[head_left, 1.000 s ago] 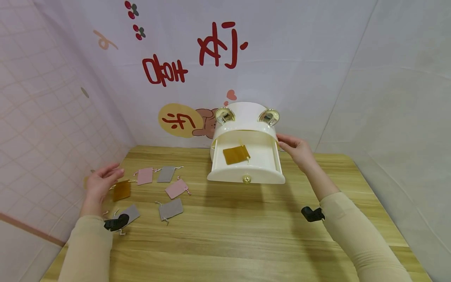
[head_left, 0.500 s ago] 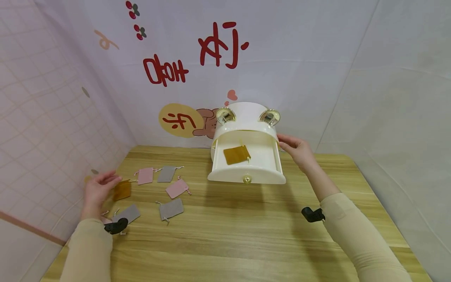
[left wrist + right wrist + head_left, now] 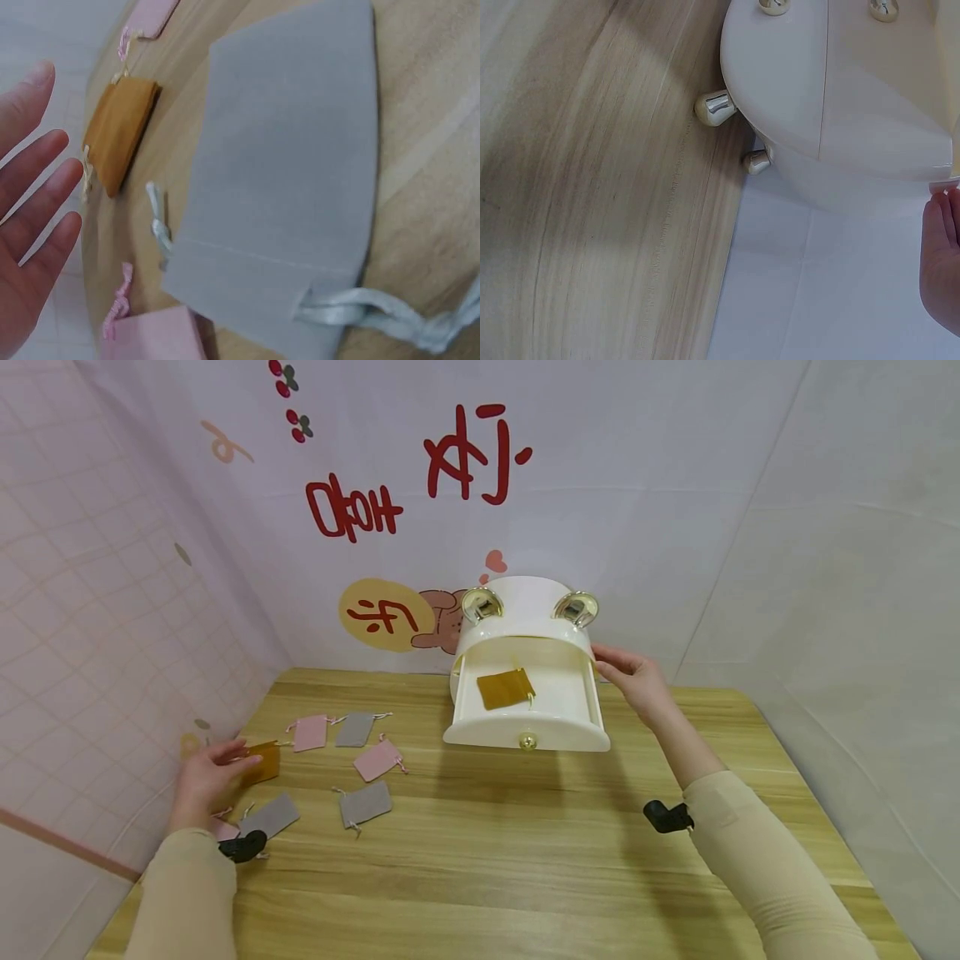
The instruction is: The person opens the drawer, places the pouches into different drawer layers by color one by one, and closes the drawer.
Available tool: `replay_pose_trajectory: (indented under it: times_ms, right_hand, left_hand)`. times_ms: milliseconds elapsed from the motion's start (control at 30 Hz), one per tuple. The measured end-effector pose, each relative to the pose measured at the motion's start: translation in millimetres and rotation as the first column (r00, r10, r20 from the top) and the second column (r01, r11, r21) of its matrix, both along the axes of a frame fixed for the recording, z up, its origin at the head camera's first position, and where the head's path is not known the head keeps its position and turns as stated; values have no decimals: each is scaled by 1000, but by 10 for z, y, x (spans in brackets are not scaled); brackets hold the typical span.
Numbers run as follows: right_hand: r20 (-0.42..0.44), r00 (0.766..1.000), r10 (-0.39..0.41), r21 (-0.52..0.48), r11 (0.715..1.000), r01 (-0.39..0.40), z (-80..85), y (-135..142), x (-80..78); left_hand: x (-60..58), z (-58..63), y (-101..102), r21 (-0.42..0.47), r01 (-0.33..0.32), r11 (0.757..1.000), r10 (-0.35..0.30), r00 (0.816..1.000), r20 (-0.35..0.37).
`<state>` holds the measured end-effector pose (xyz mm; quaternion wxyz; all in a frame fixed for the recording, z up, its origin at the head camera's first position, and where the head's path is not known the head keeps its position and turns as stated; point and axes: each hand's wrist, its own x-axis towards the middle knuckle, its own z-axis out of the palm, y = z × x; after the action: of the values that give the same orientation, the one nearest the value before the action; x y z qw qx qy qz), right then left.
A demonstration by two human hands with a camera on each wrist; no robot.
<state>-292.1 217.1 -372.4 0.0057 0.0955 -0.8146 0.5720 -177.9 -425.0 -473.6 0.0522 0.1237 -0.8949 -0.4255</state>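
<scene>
Your left hand (image 3: 208, 777) has fingers apart, just beside the ochre pouch (image 3: 121, 131) on the counter (image 3: 487, 868) — pinch its edge gently; your right hand (image 3: 636, 685), fingers straight, touches the white cabinet (image 3: 527, 602) — brace lightly.

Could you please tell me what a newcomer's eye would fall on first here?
Probably the white cabinet toward the back of the table, its open drawer holding a mustard pouch. Next, the red characters on the backdrop behind, then pink pouches and grey pouches scattered at left.
</scene>
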Motion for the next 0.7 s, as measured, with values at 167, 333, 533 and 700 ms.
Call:
replay_pose_trajectory:
  times_ms: [167,333,533,700]
  right_hand:
    - [0,1000,-1,2,1000,1,-7,9,-2]
    - [3,1000,0,9,1000,0,-16,13,-13]
    - [-3,1000,-1,12,1000,1,-33,17,-24]
    - [-2,1000,-4,13,1000,4,-32,16,-22]
  left_hand:
    - [9,-51,-39,42,-9,999,9,1000,2]
    - [15,-86,-54,104,-27,994,26,1000,12]
    - [22,-95,-59,121,-59,991,53,997,53]
    - [36,-98,-44,87,-76,993,68,994,82]
